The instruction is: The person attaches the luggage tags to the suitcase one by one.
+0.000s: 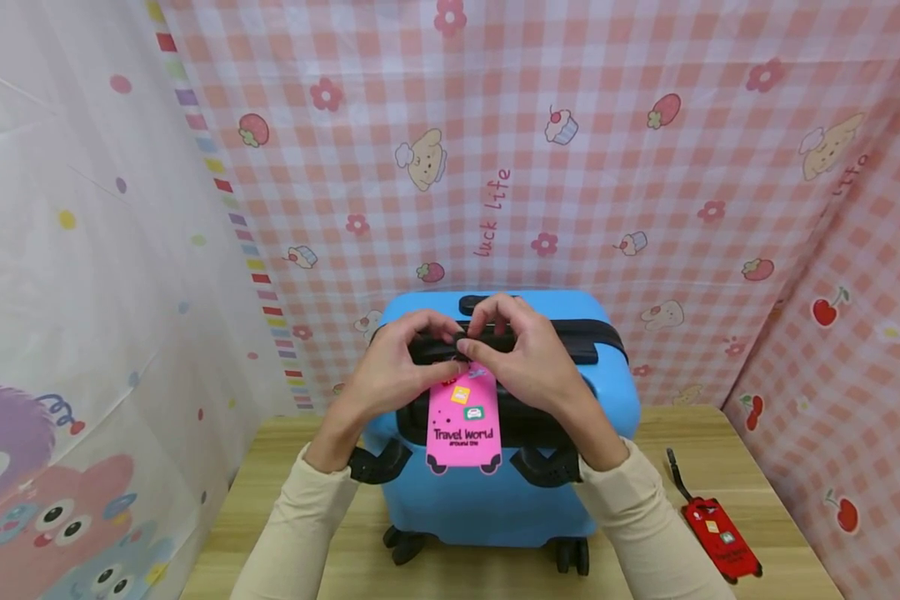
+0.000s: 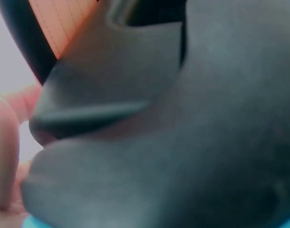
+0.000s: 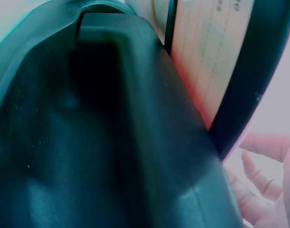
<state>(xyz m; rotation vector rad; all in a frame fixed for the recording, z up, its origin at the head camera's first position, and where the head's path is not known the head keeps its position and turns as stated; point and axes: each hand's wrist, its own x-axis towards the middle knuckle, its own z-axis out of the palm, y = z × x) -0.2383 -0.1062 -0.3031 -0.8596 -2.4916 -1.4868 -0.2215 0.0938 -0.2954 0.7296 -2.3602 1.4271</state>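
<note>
Working at the upper end of a pink luggage tag [image 1: 463, 442], printed side out, in front of the black handle [image 1: 581, 354] of a blue suitcase [image 1: 487, 508]. With left hand [image 1: 393, 367], apparently pinching the tag's top, fingers narrow. With right hand [image 1: 532, 354], pinching a short dark strap [image 1: 461, 338] just above, fingers also narrow. Cannot tell exact grip from wrist views. Judged step: fastening strap at handle; unclear whether looped round it. Next, probably: hold tag steady with left, draw strap end through and secure with right. Also noted: red luggage tag [image 1: 722, 537], lying on desk [image 1: 292, 467], right of suitcase.
</note>
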